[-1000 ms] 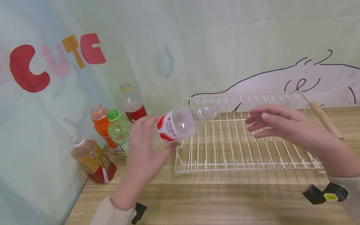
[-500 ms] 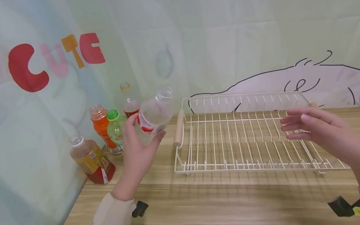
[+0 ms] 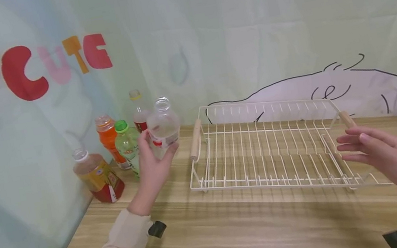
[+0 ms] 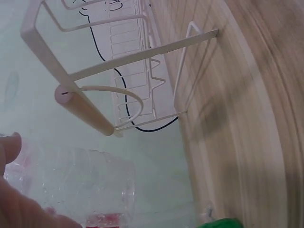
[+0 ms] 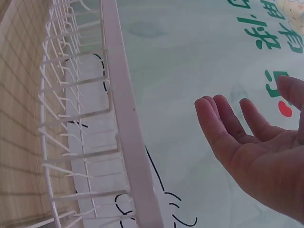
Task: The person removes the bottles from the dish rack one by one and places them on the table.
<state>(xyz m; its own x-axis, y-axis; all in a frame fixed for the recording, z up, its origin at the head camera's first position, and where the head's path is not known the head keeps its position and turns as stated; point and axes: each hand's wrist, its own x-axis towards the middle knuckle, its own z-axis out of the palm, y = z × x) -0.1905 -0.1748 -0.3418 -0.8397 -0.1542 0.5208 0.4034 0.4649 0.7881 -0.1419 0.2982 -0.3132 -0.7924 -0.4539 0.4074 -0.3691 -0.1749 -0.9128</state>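
My left hand (image 3: pixel 151 161) grips a clear plastic bottle (image 3: pixel 164 123) with a red-and-white label and an uncapped mouth. It is held nearly upright, left of the wire rack. In the left wrist view, the clear bottle (image 4: pixel 85 185) appears lifted off the tabletop. Just left of that hand stands a green-capped bottle (image 3: pixel 128 145), with an orange drink bottle (image 3: pixel 108 140) behind it. A red-labelled bottle (image 3: pixel 139 114) is partly hidden at the back. My right hand (image 3: pixel 382 149) hovers by the rack's right end, its fingers loosely bent around nothing.
The white wire dish rack (image 3: pixel 272 182) with wooden handles (image 3: pixel 196 140) spans the middle of the wooden table (image 3: pixel 243 240). A yellow-labelled bottle (image 3: pixel 99 177) stands at the left edge. A printed curtain (image 3: pixel 229 47) hangs behind and to the left.
My left hand has drawn the clear bottle left, away from the rack, and turned it from lying sideways to nearly upright. My right hand has moved right and towards me.
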